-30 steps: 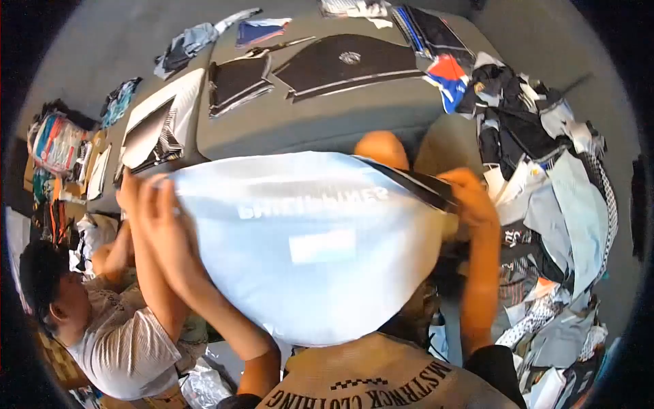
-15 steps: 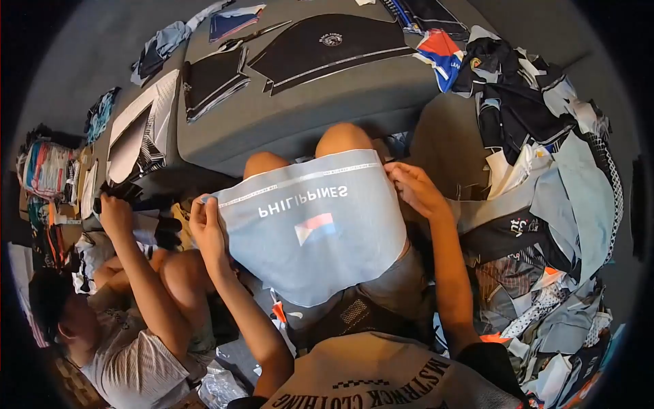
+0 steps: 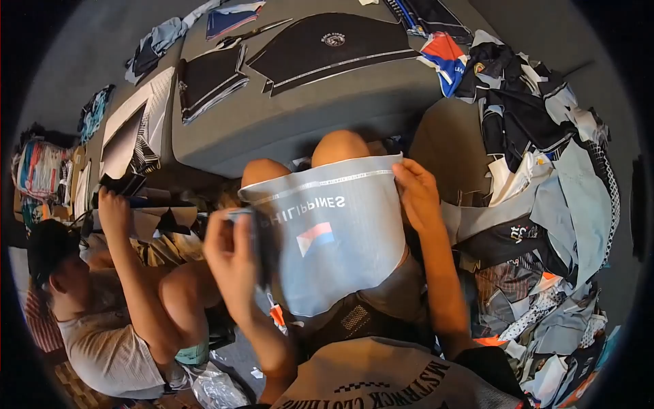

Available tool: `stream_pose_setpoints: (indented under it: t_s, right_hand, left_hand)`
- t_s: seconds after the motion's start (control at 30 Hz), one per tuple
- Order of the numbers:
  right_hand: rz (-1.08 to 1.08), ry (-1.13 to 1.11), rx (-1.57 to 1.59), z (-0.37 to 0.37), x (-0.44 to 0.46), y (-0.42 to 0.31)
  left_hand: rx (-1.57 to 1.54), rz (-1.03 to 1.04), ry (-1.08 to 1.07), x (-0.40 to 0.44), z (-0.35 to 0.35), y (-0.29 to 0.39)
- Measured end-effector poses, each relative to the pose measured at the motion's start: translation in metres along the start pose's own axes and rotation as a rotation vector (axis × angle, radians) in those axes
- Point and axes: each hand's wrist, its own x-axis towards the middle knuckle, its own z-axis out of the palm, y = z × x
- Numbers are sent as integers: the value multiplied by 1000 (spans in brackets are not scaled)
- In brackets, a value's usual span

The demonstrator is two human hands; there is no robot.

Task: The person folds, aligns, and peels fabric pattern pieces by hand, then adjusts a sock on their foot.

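Reaching forward with both arms [image 3: 441,286], curling the fingers of a slightly blurred left hand [image 3: 230,249] and pinching with the right hand's [image 3: 417,194] fingertips.

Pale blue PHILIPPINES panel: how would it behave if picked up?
Likely floppy: the panel drapes off the knees, top edge wavy. Probably light: it looks thin, pinched near a corner by the right hand. Fabric-like, so unlikely to break.

Now reading PHILIPPINES, letters flipped, across the grey-blue panel [image 3: 347,262]. Over to MSTRWCK CLOTHING on the shirt [image 3: 409,368], then tiny lettering, too small to read surely, on the black panel [image 3: 368,48].
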Motion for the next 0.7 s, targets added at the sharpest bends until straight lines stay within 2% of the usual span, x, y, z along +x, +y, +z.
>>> stream_pose_setpoints:
  t_s: [0.03, 0.13, 0.2, 0.23, 0.3, 0.5, 0.63, 0.7]
  right_hand:
    - [-92, 40, -111, 5, -5, -3]
    - [-341, 151, -444, 23, -25, -6]
    - [-370, 118, -492, 36, -38, 0]
    - [-412, 93, -542, 42, -44, 3]
    - [-501, 41, -643, 49, -52, 9]
    - [-570, 27, -673, 54, -52, 20]
    - [-511, 182, -526, 56, -53, 16]
    - [-504, 199, -543, 58, -53, 12]
  left_hand:
    - [-59, 61, -69, -4, 12, 3]
    - [-186, -96, -259, -16, 53, 15]
    - [-201, 111, -270, -15, 82, -5]
    - [-150, 75, -315, -16, 89, -8]
    - [-183, 80, -319, -17, 98, -6]
    - [-269, 173, -253, -17, 105, -23]
    - [-618, -214, -295, -23, 107, -16]
    - [-638, -232, -294, -22, 107, -17]
